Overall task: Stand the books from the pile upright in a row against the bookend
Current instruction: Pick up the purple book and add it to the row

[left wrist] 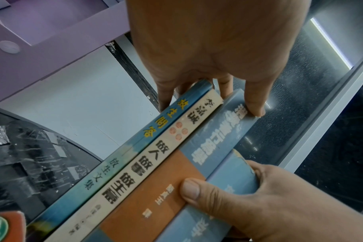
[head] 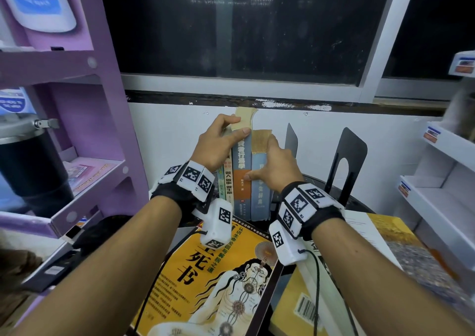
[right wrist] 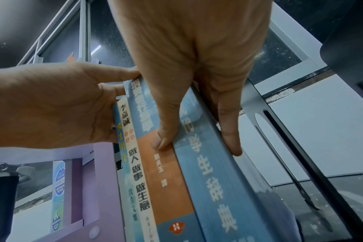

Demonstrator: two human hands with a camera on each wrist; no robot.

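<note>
With the left hand [head: 218, 143] gripping the upright books [head: 241, 179] and the right hand [head: 276, 167] pinching the 3 o'clock one, early release may topple them from the bookend [head: 291, 140].

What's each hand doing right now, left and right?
Left hand: grips the upright books at their tops.
Right hand: grips the rightmost blue book, thumb on the spine.

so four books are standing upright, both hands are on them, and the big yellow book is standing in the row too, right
Not quite: the yellow book lies flat on the table in front of the row, as the head view shows. Four books do stand upright, with the left hand and right hand on them.
</note>
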